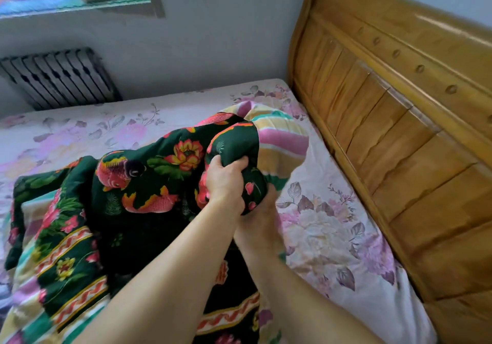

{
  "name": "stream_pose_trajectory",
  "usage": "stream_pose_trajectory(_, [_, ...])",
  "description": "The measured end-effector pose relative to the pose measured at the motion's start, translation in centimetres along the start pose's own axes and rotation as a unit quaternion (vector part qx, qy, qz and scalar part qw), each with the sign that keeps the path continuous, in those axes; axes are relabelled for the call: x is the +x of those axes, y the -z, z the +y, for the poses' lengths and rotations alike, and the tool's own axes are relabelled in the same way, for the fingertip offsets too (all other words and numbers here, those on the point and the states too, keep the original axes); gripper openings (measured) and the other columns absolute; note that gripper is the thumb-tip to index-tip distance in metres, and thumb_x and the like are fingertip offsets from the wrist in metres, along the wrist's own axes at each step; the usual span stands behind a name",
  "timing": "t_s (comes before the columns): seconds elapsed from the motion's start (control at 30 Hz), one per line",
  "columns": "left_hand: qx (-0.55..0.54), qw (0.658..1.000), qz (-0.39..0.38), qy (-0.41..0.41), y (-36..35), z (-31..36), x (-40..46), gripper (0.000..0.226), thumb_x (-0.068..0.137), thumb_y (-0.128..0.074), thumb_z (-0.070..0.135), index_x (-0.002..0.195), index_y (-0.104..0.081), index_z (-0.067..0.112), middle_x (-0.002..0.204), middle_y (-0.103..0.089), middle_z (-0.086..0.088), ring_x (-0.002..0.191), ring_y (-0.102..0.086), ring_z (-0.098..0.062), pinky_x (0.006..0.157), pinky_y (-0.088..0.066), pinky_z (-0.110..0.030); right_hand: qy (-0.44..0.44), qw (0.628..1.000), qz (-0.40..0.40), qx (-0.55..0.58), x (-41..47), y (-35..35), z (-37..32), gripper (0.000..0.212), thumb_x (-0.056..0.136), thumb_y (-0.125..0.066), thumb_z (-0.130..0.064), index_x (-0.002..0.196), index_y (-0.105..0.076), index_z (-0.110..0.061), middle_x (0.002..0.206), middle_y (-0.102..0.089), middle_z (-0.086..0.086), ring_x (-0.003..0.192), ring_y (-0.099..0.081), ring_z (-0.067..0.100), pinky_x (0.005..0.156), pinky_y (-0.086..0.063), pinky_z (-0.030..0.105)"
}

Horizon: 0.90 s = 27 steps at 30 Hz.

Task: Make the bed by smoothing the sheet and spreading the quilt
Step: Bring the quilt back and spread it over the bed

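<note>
Quilt (149, 184) is dark green w/ pink-red fish, lotus flowers and a patterned border; underside has pastel stripes. It lies bunched on the pale floral sheet (327, 226), near the wooden headboard (386, 120). Left hand (226, 181) grips a raised fold, fingers curled in. Right hand (262, 221) holds it from below, fingers partly hidden.
</note>
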<state>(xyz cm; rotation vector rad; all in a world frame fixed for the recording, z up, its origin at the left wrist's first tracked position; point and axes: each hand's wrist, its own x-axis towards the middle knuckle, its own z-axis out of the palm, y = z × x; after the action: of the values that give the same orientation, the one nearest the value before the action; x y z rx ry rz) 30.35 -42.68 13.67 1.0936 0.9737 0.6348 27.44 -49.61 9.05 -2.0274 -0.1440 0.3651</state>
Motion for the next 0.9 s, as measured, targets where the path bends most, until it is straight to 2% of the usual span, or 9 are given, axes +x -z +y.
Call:
stream_pose_trajectory(0.07, [-0.012, 0.999, -0.012, -0.027, -0.9, 1.1, 0.2, 0.019, 0.079, -0.067, 0.006, 0.079, -0.062, 0.024, 0.09, -0.07, -0.006, 0.091, -0.067, -0.03, 0.086, -0.055, -0.049, -0.005, 0.998, 0.017, 0.064, 1.9, 0.2, -0.5, 0.063, 0.076, -0.068, -0.032, 0.124, -0.029, -0.043, 0.103, -0.063, -0.011, 0.095, -0.063, 0.02, 0.078, -0.05, 0.032])
stream_pose_trajectory(0.13, [-0.035, 0.997, -0.037, -0.06, -1.8, 2.8, 0.0, 0.02, 0.078, -0.067, 0.004, 0.081, -0.063, 0.024, 0.093, -0.071, -0.009, 0.092, -0.068, -0.031, 0.087, -0.054, -0.05, 0.008, 0.992, 0.033, 0.118, 3.4, 1.2, -1.6, 0.06, 0.073, -0.072, -0.027, 0.122, -0.039, -0.04, 0.093, -0.062, -0.015, 0.088, -0.062, 0.018, 0.074, -0.049, 0.03])
stream_pose_trajectory(0.23, [-0.076, 0.988, -0.066, -0.113, -4.2, 5.8, -0.4, 0.02, 0.076, -0.066, 0.001, 0.082, -0.063, 0.02, 0.095, -0.071, -0.013, 0.095, -0.067, -0.036, 0.087, -0.054, -0.053, 0.062, 0.977, 0.074, 0.192, 5.4, 3.1, -4.5, 0.062, 0.067, -0.076, -0.021, 0.12, -0.048, -0.037, 0.097, -0.066, -0.014, 0.091, -0.064, 0.014, 0.082, -0.053, 0.037])
stream_pose_trajectory(0.37, [-0.135, 0.969, -0.111, -0.177, -7.6, 10.9, -1.1, 0.017, 0.07, -0.068, 0.005, 0.08, -0.062, 0.017, 0.092, -0.07, -0.015, 0.095, -0.066, -0.04, 0.086, -0.054, -0.055, 0.166, 0.947, 0.126, 0.246, 7.8, 6.4, -9.4, 0.058, 0.064, -0.08, -0.021, 0.112, -0.051, -0.038, 0.091, -0.061, -0.025, 0.088, -0.061, -0.001, 0.082, -0.052, 0.027])
stream_pose_trajectory(0.53, [-0.156, 0.95, -0.164, -0.215, -12.2, 15.1, -2.3, 0.015, 0.078, -0.067, 0.006, 0.078, -0.058, 0.018, 0.097, -0.068, -0.018, 0.094, -0.066, -0.039, 0.085, -0.054, -0.054, 0.261, 0.91, 0.2, 0.252, 11.5, 11.1, -13.7, 0.058, 0.061, -0.081, -0.023, 0.11, -0.052, -0.034, 0.092, -0.06, -0.024, 0.088, -0.062, 0.0, 0.083, -0.054, 0.029])
stream_pose_trajectory(0.63, [-0.086, 0.947, -0.232, -0.204, -14.8, 14.3, -1.8, 0.016, 0.075, -0.067, 0.011, 0.084, -0.058, 0.019, 0.103, -0.068, -0.017, 0.097, -0.065, -0.036, 0.089, -0.053, -0.053, 0.23, 0.913, 0.232, 0.244, 14.2, 13.5, -12.3, 0.061, 0.058, -0.081, -0.016, 0.105, -0.05, -0.04, 0.088, -0.059, -0.03, 0.086, -0.06, -0.004, 0.086, -0.054, 0.031])
stream_pose_trajectory(0.73, [0.081, 0.932, -0.309, -0.174, -15.1, 11.3, -0.2, 0.024, 0.08, -0.065, 0.008, 0.101, -0.056, 0.015, 0.103, -0.061, -0.005, 0.098, -0.058, -0.02, 0.092, -0.047, -0.037, 0.162, 0.934, 0.262, 0.179, 17.1, 15.4, -7.9, 0.06, 0.063, -0.079, -0.015, 0.113, -0.052, -0.036, 0.099, -0.062, -0.02, 0.096, -0.062, 0.012, 0.09, -0.052, 0.035])
stream_pose_trajectory(0.8, [0.154, 0.928, -0.31, -0.137, -13.5, 8.7, 1.4, 0.029, 0.085, -0.062, 0.003, 0.113, -0.056, 0.01, 0.101, -0.055, -0.001, 0.094, -0.051, -0.015, 0.082, -0.041, -0.032, 0.092, 0.955, 0.269, 0.084, 18.8, 16.2, -3.9, 0.063, 0.073, -0.077, -0.019, 0.128, -0.048, -0.027, 0.118, -0.062, -0.005, 0.11, -0.059, 0.022, 0.094, -0.046, 0.035])
stream_pose_trajectory(0.9, [0.216, 0.938, -0.265, -0.049, -9.3, 4.7, 4.5, 0.029, 0.087, -0.061, 0.002, 0.114, -0.054, 0.011, 0.098, -0.054, -0.004, 0.087, -0.052, -0.016, 0.069, -0.042, -0.027, -0.032, 0.97, 0.222, -0.091, 20.7, 16.7, 1.9, 0.061, 0.086, -0.067, -0.026, 0.138, -0.037, -0.017, 0.135, -0.052, 0.01, 0.121, -0.051, 0.034, 0.099, -0.043, 0.045])
